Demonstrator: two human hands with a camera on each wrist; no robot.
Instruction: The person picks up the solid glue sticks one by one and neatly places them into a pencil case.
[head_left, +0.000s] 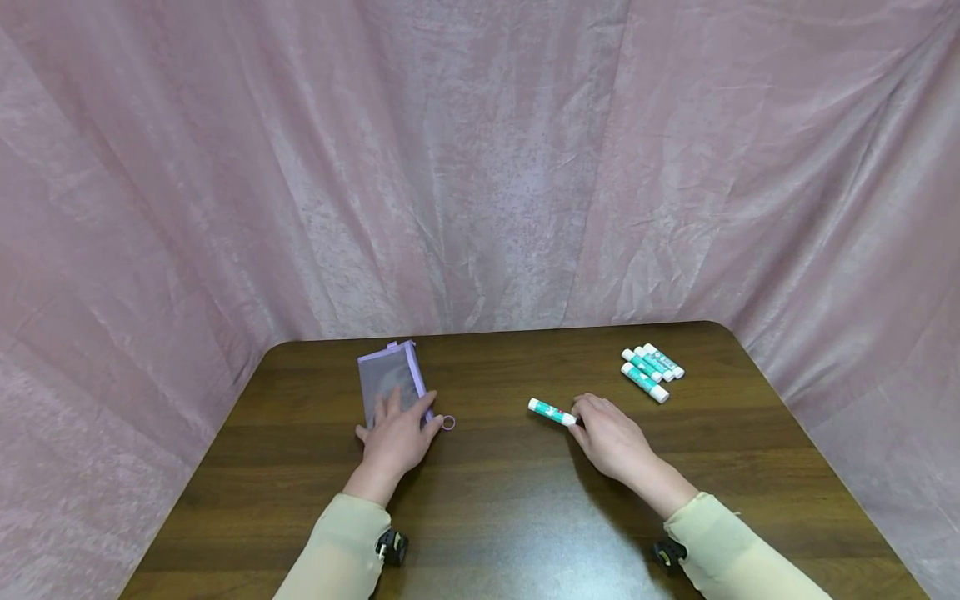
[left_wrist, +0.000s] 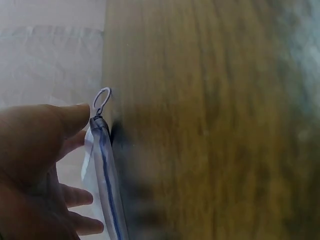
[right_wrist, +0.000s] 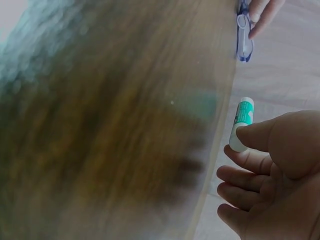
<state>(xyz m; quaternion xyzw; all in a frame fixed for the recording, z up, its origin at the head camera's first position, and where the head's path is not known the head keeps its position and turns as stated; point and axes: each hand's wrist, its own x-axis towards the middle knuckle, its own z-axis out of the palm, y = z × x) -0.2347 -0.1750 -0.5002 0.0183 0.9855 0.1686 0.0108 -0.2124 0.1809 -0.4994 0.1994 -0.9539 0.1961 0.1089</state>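
Observation:
In the head view a purple-edged mesh zipper pouch [head_left: 386,375] lies flat at the left of the table. My left hand [head_left: 397,433] rests on its near part with fingers spread. A small loop [head_left: 448,422] sticks out at the pouch's near right corner, and the left wrist view shows the pouch's zipped edge [left_wrist: 106,175] beside the fingers. Between thumb and forefinger, my right hand [head_left: 611,437] pinches one white-capped end of a green and white glue stick [head_left: 551,411]. The right wrist view shows that glue stick [right_wrist: 242,122] raised off the table.
Several more glue sticks [head_left: 645,382] lie grouped at the back right of the brown wooden table [head_left: 495,483]. A pink curtain [head_left: 480,167] hangs behind the table's far edge and along both sides.

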